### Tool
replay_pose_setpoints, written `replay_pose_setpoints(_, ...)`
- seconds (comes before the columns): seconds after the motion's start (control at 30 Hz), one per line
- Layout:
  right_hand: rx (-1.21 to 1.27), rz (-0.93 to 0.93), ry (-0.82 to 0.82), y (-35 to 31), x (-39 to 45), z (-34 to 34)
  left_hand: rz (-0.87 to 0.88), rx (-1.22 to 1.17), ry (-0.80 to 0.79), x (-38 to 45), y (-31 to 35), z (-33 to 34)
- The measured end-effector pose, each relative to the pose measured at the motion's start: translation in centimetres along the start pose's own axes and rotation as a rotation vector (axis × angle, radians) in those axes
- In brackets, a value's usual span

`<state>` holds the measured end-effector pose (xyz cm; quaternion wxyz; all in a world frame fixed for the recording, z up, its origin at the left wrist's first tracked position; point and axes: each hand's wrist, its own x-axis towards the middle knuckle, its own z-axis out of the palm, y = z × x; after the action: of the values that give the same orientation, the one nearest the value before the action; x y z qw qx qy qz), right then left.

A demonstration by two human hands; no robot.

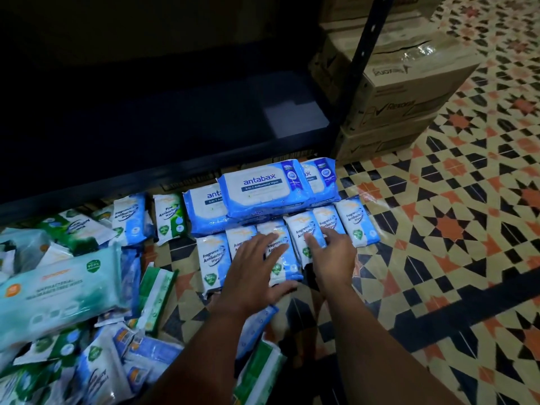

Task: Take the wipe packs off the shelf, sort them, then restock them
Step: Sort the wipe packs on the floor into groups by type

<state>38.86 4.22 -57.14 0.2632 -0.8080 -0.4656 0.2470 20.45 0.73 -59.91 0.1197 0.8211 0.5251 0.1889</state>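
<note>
On the patterned tile floor (455, 200) in front of the dark metal shelf (175, 135), a row of small blue-and-white "Fragrance Free Antibacterial Wipes" packs (358, 222) stands side by side, touching one another. The left hand (257, 267) lies flat over the middle of that row, fingers straight and spread across one pack's face, thumb hooked under its near edge. The right hand (333, 255) rests just beside it on the next packs, fingers straight and loosely apart, holding nothing.

Behind the row, touching it, lie large blue "antabax" wipe packs (260, 188), one stacked flat on top of two others, right against the shelf's front lip. Left of them a small green-and-white "Pine Antibacterial Wipes" pack (169, 219) stands upright, and next to that another small blue pack (130, 219).

To the left, a loose unsorted heap of mixed green, white and blue wipe packs (87, 355) covers the floor, with a large pale teal pack (58, 290) lying on top. Some packs from the heap spill under the left forearm, crowding the near side of the sorted row.

The shelf's lowest board is dark and bare as far as can be seen. To the right of its upright post, brown cardboard boxes (400, 92) are stacked on the floor, well apart from the hands.
</note>
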Motion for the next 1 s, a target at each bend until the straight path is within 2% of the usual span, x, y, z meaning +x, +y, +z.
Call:
replay_pose_setpoints(0.1, 0.03, -0.003, -0.017, -0.2, -0.1, -0.2, 0.014, 0.068, -0.017, 0.0, -0.5, 0.5)
replay_pose_setpoints(0.5, 0.038, -0.044, -0.081, -0.1, 1.0, 0.8, -0.194, 0.189, 0.024, 1.8, 1.1, 0.7)
replay_pose_setpoints(0.7, 0.054, -0.042, -0.102, 0.0, 0.7, 0.7, -0.092, 0.092, 0.057, 1.8, 0.1, 1.4)
replay_pose_setpoints(0.83, 0.069, -0.023, -0.136, 0.1, 0.9, 0.5, -0.11, 0.087, -0.015, 1.8, 0.2, 0.9)
replay_pose_setpoints(0.93, -0.058, -0.019, -0.079, -0.1, 0.8, -0.5, -0.119, 0.167, 0.046, 1.0, 0.3, -0.5)
replay_pose_setpoints(1.0, -0.153, 0.041, -0.012, -0.2, 0.9, -1.4, -0.24, 0.228, 0.11, 0.1, 0.2, -1.8)
